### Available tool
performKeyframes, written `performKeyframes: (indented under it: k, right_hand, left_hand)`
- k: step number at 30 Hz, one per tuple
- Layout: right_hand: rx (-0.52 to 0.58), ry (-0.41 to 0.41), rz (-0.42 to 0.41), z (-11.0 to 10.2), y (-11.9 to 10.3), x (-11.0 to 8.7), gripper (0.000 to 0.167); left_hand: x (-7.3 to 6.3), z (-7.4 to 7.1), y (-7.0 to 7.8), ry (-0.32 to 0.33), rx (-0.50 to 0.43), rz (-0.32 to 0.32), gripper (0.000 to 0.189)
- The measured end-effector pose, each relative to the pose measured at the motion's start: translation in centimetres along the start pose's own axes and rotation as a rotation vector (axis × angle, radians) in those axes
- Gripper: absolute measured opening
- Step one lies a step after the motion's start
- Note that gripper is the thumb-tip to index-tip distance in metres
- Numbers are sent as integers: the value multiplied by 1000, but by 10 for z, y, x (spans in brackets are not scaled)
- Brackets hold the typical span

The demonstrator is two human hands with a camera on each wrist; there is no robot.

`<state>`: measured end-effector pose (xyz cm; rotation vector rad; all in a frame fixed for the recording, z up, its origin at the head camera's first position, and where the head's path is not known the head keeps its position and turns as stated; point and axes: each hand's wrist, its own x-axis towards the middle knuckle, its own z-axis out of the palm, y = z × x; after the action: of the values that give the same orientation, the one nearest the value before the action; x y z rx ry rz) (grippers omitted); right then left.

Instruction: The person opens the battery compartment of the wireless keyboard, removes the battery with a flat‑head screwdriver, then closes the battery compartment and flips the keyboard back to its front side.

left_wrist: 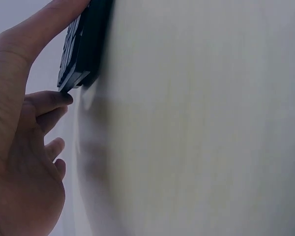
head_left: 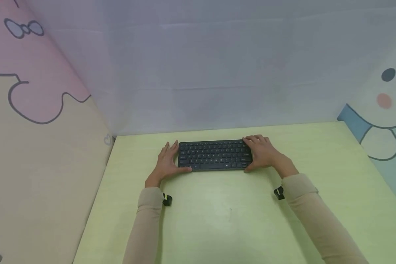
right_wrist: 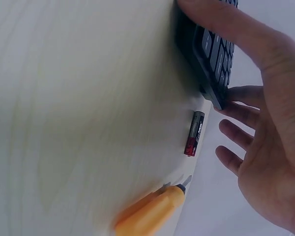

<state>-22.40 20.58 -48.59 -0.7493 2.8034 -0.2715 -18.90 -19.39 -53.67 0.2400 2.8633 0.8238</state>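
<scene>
A black compact keyboard [head_left: 214, 156] lies lengthwise across the back half of the table, keys facing up. My left hand [head_left: 166, 163] grips its left end, thumb along the near edge and fingers spread by the left side. At the other end my right hand [head_left: 263, 153] holds it, with the thumb at the near corner and fingertips over the far corner. In the left wrist view, the index fingertip meets a corner of the keyboard [left_wrist: 88, 44]. The right wrist view has the keyboard [right_wrist: 211, 54] between thumb and fingers, a shadow under its edge.
A red and dark battery [right_wrist: 194, 133] and an orange-handled screwdriver [right_wrist: 152, 214] lie on the table beside the right hand in its wrist view. The pale yellow-green table [head_left: 217, 220] meets a plain back wall [head_left: 217, 73] and cartoon-patterned side walls. Both wrists wear small black devices.
</scene>
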Motion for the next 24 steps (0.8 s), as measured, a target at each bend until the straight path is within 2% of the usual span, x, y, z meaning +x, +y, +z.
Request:
performKeyframes:
  k: [6,18,24]
  right_hand:
    - [-8,0,7,1,-5,-2,128]
    - [-33,-38,57,3,-1,-5,132]
    - [-25,-24,53,6,2,-8,131]
  left_hand:
    - [-2,5,-3,14,8,3,122]
    - [-1,11,2,6,12,14,120]
    - [-1,10,4,2,40,7,120]
